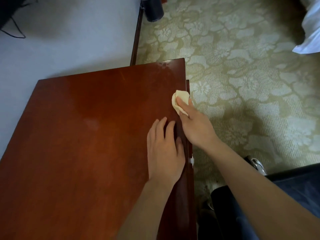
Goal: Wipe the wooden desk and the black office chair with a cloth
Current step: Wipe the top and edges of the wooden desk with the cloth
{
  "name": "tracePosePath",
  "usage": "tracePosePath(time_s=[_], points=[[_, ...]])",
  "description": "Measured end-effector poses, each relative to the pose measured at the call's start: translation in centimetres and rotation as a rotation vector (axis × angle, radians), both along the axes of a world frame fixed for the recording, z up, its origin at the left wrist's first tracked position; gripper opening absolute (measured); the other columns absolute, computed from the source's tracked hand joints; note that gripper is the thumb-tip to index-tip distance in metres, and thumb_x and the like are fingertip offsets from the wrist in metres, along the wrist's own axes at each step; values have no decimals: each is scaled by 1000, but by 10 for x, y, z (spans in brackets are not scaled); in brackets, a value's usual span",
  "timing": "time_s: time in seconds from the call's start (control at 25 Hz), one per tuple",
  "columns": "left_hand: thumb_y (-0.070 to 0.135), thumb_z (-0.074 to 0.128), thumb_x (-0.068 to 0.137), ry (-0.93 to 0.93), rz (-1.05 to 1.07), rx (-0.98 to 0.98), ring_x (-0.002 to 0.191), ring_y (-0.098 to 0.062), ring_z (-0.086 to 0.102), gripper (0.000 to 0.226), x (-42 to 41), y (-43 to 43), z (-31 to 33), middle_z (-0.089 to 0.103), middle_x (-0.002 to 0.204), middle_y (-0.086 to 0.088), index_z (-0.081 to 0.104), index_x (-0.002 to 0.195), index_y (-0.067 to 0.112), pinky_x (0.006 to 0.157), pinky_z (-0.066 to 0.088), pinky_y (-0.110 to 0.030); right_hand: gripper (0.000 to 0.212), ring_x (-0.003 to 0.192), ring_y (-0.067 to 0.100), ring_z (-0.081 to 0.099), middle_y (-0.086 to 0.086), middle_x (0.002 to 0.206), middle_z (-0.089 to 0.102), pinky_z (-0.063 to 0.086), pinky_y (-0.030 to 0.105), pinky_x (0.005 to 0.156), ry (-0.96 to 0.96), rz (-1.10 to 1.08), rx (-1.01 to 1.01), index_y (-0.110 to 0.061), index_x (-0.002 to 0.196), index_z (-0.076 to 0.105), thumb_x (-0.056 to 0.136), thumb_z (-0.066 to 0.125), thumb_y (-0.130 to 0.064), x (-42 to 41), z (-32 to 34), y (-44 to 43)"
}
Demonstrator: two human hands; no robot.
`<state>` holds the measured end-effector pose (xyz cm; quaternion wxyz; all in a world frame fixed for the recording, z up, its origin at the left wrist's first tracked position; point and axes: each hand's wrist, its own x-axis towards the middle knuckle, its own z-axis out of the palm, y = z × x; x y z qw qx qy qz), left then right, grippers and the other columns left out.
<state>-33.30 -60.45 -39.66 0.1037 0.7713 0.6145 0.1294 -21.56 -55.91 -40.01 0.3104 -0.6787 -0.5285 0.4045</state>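
Observation:
The reddish-brown wooden desk (90, 135) fills the left and middle of the head view. My right hand (195, 125) holds a small cream cloth (181, 99) against the desk's right edge, fingers curled round it. My left hand (164, 149) lies flat on the desk top just left of that edge, fingers straight. The black office chair (294, 181) shows only partly at the lower right, with a chrome part (258, 166) of it visible beside my right forearm.
A green patterned carpet (242, 75) covers the floor to the right. A dark bin (153, 8) stands at the top by the pale wall (69, 40). White bedding (310, 32) hangs at the top right. Black cables (15, 30) run at the top left.

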Motion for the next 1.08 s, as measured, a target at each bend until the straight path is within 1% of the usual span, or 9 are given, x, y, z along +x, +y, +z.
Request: tracePosePath(time_s=[0.12, 0.24, 0.36, 0.44, 0.52, 0.6, 0.68, 0.92, 1.08], points=[[21, 39, 100, -20, -38, -54, 148, -23, 4, 48, 13, 41, 3, 19, 158, -6, 34, 146, 11, 119, 2, -34, 45, 132, 31, 42, 2, 158, 15, 39, 42, 105, 16, -30, 25, -36, 144, 33, 102, 34, -22, 8, 0, 39], [18, 35, 102, -102, -53, -88, 147, -17, -15, 50, 33, 69, 3, -1, 161, 1, 22, 151, 15, 119, -7, -32, 43, 120, 28, 52, 3, 158, 19, 41, 26, 94, 59, -69, 35, -34, 143, 37, 102, 31, -21, 17, -2, 77], [26, 18, 102, -64, -42, -106, 144, -13, -21, 51, 48, 79, -3, -9, 161, 6, 12, 153, 21, 115, -15, -32, 42, 110, 16, 57, 6, 154, 31, 39, 11, 79, 118, -101, 56, -35, 141, 41, 102, 30, -22, 24, -7, 106], [34, 1, 96, 18, -32, -60, 145, -13, -18, 58, 50, 78, -9, -6, 161, 7, 9, 153, 24, 116, -13, -36, 40, 90, -3, 61, 3, 152, 34, 39, 1, 68, 230, -145, 100, -34, 138, 45, 102, 32, -23, 26, -11, 116], [36, -3, 93, 42, -31, -41, 146, -10, -13, 63, 48, 77, -13, 1, 161, 8, 12, 153, 24, 118, -10, -39, 38, 96, -8, 57, -4, 148, 40, 40, -3, 77, 413, -217, 139, -32, 137, 47, 102, 34, -24, 28, -19, 118], [36, -2, 93, 42, -27, -43, 147, -8, -8, 63, 48, 78, -14, 6, 160, 10, 14, 152, 24, 118, -8, -39, 39, 105, -10, 53, -12, 134, 49, 37, 0, 90, 524, -284, 144, -29, 140, 44, 103, 33, -24, 31, -29, 118], [36, -1, 94, 48, -15, -35, 147, -7, -6, 61, 48, 78, -13, 8, 160, 11, 14, 152, 25, 119, -7, -39, 40, 119, -3, 48, -11, 136, 50, 35, 8, 100, 529, -287, 113, -27, 143, 40, 103, 31, -26, 31, -43, 117], [36, 4, 95, 45, -2, -22, 147, -5, -1, 59, 49, 80, -15, 12, 159, 12, 19, 151, 25, 120, -6, -37, 42, 129, 11, 44, -3, 141, 48, 33, 29, 110, 552, -255, 77, -26, 145, 36, 103, 29, -28, 31, -84, 126], [32, 14, 100, 29, 13, -8, 147, -6, 4, 52, 51, 79, -15, 18, 158, 10, 25, 150, 24, 119, -4, -35, 58, 137, 15, 35, 0, 149, 39, 27, 42, 115, 589, -272, 10, -26, 147, 32, 92, 33, -44, 28, -108, 122]])
